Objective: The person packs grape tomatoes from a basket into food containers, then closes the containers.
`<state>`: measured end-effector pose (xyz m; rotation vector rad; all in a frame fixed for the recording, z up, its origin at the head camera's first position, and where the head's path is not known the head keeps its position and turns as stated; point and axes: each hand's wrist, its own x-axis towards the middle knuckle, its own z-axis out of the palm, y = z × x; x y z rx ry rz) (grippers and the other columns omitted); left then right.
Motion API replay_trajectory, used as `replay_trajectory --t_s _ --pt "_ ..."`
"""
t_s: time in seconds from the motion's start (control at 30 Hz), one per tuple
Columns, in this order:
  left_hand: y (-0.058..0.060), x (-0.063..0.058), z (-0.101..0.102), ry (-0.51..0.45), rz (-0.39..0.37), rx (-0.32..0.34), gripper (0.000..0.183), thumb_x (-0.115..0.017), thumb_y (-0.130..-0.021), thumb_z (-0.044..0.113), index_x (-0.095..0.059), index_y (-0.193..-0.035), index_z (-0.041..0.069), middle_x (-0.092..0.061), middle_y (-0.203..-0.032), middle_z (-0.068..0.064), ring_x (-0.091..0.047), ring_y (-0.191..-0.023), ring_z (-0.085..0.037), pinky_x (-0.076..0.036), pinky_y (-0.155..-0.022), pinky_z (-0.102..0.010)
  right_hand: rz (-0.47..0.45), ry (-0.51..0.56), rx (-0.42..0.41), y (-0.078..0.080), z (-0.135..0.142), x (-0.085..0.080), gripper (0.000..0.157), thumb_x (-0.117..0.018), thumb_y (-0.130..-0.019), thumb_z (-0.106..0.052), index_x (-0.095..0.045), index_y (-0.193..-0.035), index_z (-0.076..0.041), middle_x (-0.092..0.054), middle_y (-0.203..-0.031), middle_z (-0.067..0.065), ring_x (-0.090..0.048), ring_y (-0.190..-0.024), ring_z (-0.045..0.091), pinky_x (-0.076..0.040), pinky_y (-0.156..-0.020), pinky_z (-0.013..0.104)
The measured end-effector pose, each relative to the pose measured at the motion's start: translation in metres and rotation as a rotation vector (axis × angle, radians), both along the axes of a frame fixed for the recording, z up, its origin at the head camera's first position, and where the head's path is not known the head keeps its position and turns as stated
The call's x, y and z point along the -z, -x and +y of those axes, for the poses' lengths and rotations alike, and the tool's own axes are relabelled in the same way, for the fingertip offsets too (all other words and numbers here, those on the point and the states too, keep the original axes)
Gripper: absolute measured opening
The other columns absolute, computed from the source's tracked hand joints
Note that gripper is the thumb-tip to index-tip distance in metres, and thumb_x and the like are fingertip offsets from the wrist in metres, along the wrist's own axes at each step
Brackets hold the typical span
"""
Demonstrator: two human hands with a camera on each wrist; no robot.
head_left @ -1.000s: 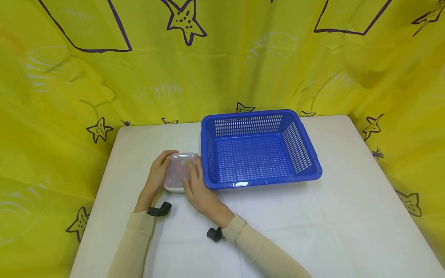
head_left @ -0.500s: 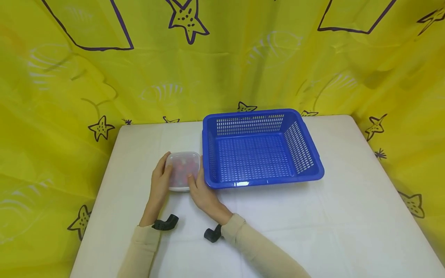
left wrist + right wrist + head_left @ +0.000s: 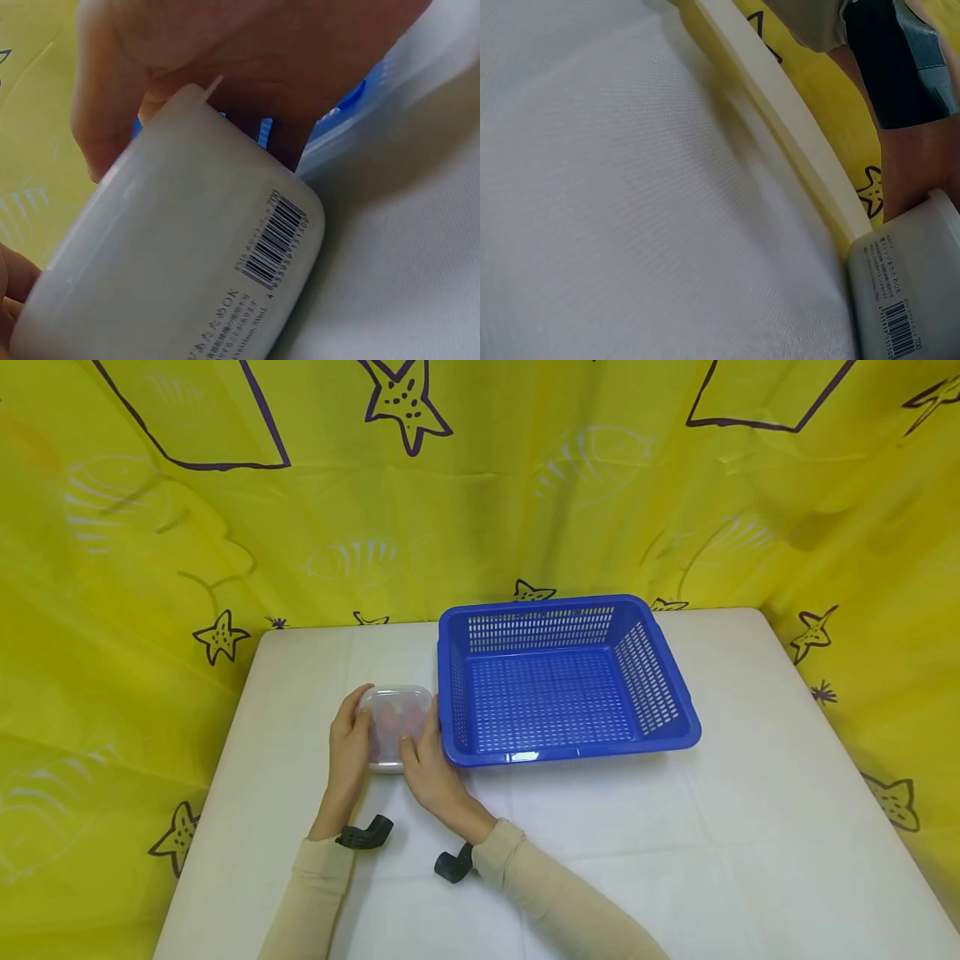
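Observation:
A squarish white plastic food container [image 3: 390,706] with a translucent lid is held between both hands, left of the basket. Pink-red things show blurred through the lid. My left hand [image 3: 349,756] grips its left side, thumb over the lid's edge. From the right, my right hand [image 3: 435,777] grips it with the thumb on the near part of the lid and fingers along the side. The left wrist view shows the container's wall [image 3: 172,247] with a printed barcode, the right hand [image 3: 247,52] above it. In the right wrist view the container [image 3: 907,292] is partly cut off.
A blue slotted plastic basket [image 3: 570,752] stands just right of the right hand, nothing inside it. The white-covered table [image 3: 675,860] ends at a yellow curtain [image 3: 465,518] behind. Black wrist mounts [image 3: 367,832] sit on both wrists.
The right hand's fingers have slid off the lid's top to the right side, thumb staying on the lid. The left thumb has come onto the lid. The container has turned slightly and shifted right.

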<state>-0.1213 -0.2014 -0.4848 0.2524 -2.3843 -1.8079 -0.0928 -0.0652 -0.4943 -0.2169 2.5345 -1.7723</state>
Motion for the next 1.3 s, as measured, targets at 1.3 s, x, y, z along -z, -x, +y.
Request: replay_trajectory --t_s 1.3 --pt "0.021 0.003 -0.003 -0.041 -0.101 -0.008 0.027 -0.049 -0.102 0.024 -0.053 -0.122 0.006 -0.059 -0.113 -0.014 -0.052 -0.096 -0.015 -0.042 -0.082 -0.024 0.046 0.033 0.092 0.026 0.008 -0.002 0.061 -0.05 -0.095 -0.01 -0.028 -0.152 -0.005 -0.031 -0.157 0.019 -0.025 -0.149 0.031 -0.02 -0.125 0.051"
